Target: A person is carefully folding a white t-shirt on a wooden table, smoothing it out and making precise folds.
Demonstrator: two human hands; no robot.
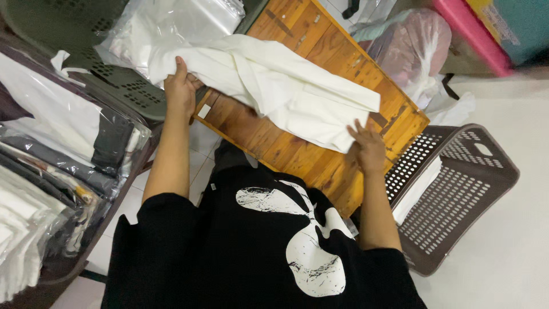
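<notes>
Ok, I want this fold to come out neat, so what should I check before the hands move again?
1. Left hand grips the white garment at its edge: ok.
2. Right hand on the garment's other end: ok, fingers touch it; firm grip cannot tell.
3. Garment flat on the wooden table: not ok, it is creased and bunched in the middle.
4. Garment within the table's edges: not ok, the left end hangs past it.
5. Brown perforated basket beside the right hand has room: ok, one white folded piece inside.
</notes>
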